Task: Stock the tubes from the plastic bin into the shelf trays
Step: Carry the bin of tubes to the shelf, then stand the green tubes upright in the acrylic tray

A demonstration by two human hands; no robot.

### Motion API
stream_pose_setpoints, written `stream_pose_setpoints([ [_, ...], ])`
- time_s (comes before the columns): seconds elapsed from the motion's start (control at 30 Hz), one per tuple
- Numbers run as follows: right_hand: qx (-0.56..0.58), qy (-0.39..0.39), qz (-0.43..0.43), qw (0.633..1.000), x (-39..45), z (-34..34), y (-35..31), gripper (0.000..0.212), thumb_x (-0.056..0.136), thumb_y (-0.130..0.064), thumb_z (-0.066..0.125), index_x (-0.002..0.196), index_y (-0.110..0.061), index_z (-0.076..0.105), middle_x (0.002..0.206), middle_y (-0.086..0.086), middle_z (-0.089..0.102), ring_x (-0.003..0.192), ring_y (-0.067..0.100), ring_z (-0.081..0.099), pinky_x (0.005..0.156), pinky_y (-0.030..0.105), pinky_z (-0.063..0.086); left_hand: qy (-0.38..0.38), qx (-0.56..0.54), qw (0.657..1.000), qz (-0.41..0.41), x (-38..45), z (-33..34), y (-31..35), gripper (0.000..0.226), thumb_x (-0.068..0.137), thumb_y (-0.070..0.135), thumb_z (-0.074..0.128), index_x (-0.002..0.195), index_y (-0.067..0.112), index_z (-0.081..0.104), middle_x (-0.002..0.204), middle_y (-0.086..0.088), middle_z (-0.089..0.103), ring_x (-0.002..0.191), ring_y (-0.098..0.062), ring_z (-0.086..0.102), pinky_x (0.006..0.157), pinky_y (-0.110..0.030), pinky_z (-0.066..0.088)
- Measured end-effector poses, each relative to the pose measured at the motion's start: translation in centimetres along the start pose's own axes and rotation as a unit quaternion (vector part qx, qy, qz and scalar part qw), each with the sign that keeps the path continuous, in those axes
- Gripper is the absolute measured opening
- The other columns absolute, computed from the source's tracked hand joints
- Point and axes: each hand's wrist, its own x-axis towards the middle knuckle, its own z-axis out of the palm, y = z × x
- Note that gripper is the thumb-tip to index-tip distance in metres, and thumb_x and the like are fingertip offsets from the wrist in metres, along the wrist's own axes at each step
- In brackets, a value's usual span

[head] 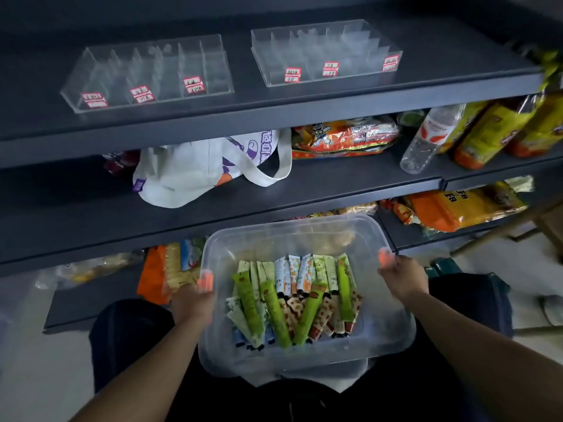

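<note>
Dark matte shelf – flat steel-look boards, two clear acrylic trays with dividers and red-white labels on top board. Below it, clear soft-cornered plastic bin held in front of the person's lap. Left hand grips its left rim, right hand grips its right rim – thumbs hooked inside. Tubes lie flat in the bin – glossy green, white and patterned.

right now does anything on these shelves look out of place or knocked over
Two things. A clear water bottle lies tipped on its side on the middle shelf, leaning against the yellow snack bags. A white tote bag is slumped among the goods on that same shelf. Both acrylic trays on the top shelf sit empty.
</note>
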Motion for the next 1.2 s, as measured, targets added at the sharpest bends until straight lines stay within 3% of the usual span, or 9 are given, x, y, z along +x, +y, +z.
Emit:
stream_pose_setpoints([
  [0.1, -0.002, 0.001, 0.008, 1.0, 0.4, 0.0, 0.0, 0.038, 0.092, -0.031, 0.052, 0.058, -0.017, 0.045, 0.079, 0.02, 0.065, 0.076, 0.035, 0.061, 0.063, 0.03, 0.039, -0.01, -0.007, 1.0, -0.018, -0.1, 0.9, -0.3, 0.032, 0.087, 0.032, 0.062, 0.071, 0.005, 0.059, 0.073, -0.01, 0.058, 0.074, -0.029, 0.06, 0.058, -0.028, 0.04],
  [0.23, -0.006, -0.003, 0.032, 0.999, 0.4, 1.1, 1.6, 0.033, 0.093, -0.033, 0.051, 0.085, -0.003, 0.062, 0.089, 0.025, 0.065, 0.087, 0.041, 0.061, 0.071, 0.037, 0.043, -0.003, 0.004, 1.0, -0.01, -0.3, 2.4, -1.1, 0.058, 0.09, 0.053, 0.044, 0.069, 0.003, 0.064, 0.073, -0.016, 0.066, 0.074, -0.033, 0.063, 0.064, -0.031, 0.046],
  [0.43, 0.001, 0.012, 0.007, 1.0, 0.3, 1.9, 2.4, 0.027, 0.091, -0.023, 0.056, 0.09, 0.003, 0.059, 0.088, 0.029, 0.063, 0.087, 0.044, 0.059, 0.072, 0.04, 0.044, 0.009, 0.014, 1.0, 0.008, -0.5, 2.9, -1.9, 0.026, 0.084, 0.025, 0.058, 0.07, 0.003, 0.062, 0.072, -0.016, 0.063, 0.074, -0.034, 0.062, 0.064, -0.033, 0.044],
  [0.57, 0.005, 0.021, -0.001, 1.0, 0.3, 2.3, 2.7, 0.02, 0.089, -0.017, 0.056, 0.089, 0.003, 0.058, 0.086, 0.028, 0.062, 0.085, 0.044, 0.059, 0.067, 0.037, 0.04, 0.035, -0.009, 0.999, 0.014, -1.0, 3.6, -2.3, 0.02, 0.081, 0.02, 0.06, 0.07, 0.003, 0.06, 0.069, -0.013, 0.061, 0.071, -0.032, 0.059, 0.06, -0.032, 0.039],
  [0.73, 0.023, 0.036, -0.006, 0.999, 0.4, 2.7, 3.1, 0.025, 0.09, -0.022, 0.056, 0.088, 0.003, 0.058, 0.085, 0.027, 0.062, 0.083, 0.042, 0.059, 0.071, 0.041, 0.047, 0.061, -0.003, 0.998, 0.029, -1.1, 3.9, -2.4, 0.016, 0.081, 0.018, 0.061, 0.07, 0.007, 0.059, 0.068, -0.008, 0.055, 0.068, -0.026, 0.052, 0.063, -0.029, 0.035],
  [0.87, 0.022, 0.049, -0.016, 0.998, 0.3, 2.7, 3.1, 0.017, 0.085, -0.012, 0.058, 0.091, 0.004, 0.058, 0.089, 0.026, 0.061, 0.087, 0.041, 0.058, 0.07, 0.038, 0.043, 0.07, 0.016, 0.997, 0.039, -1.2, 3.9, -2.6, 0.015, 0.081, 0.019, 0.06, 0.073, 0.006, 0.06, 0.072, -0.01, 0.058, 0.078, -0.033, 0.061, 0.064, -0.031, 0.039],
  [0.97, 0.024, 0.1, -0.095, 0.99, 0.4, 2.7, 2.5, 0.035, 0.08, -0.007, 0.066, 0.112, 0.004, 0.057, 0.109, 0.023, 0.053, 0.106, 0.038, 0.048, 0.087, 0.038, 0.037, 0.116, 0.046, 0.983, 0.133, -1.6, 4.1, -2.6, 0.019, 0.083, 0.018, 0.063, 0.091, 0.002, 0.06, 0.094, -0.019, 0.061, 0.094, -0.037, 0.057, 0.074, -0.037, 0.042],
  [1.03, 0.016, 0.104, -0.145, 0.984, 0.3, 2.8, 1.6, 0.049, 0.08, -0.012, 0.069, 0.124, 0.001, 0.053, 0.118, 0.019, 0.048, 0.114, 0.035, 0.041, 0.098, 0.036, 0.032, 0.135, 0.079, 0.962, 0.225, -1.6, 4.3, -2.3, 0.041, 0.078, 0.014, 0.071, 0.112, -0.001, 0.056, 0.113, -0.022, 0.055, 0.11, -0.038, 0.048, 0.089, -0.043, 0.041],
  [1.2, -0.021, 0.06, -0.262, 0.963, 0.1, 5.0, 0.0, 0.047, 0.074, -0.012, 0.075, 0.116, 0.004, 0.058, 0.114, 0.02, 0.056, 0.11, 0.038, 0.05, 0.097, 0.034, 0.035, 0.112, 0.135, 0.922, 0.344, -1.0, 5.9, -0.3, 0.053, 0.078, 0.021, 0.072, 0.125, 0.005, 0.053, 0.125, -0.016, 0.05, 0.121, -0.032, 0.045, 0.1, -0.044, 0.042],
])
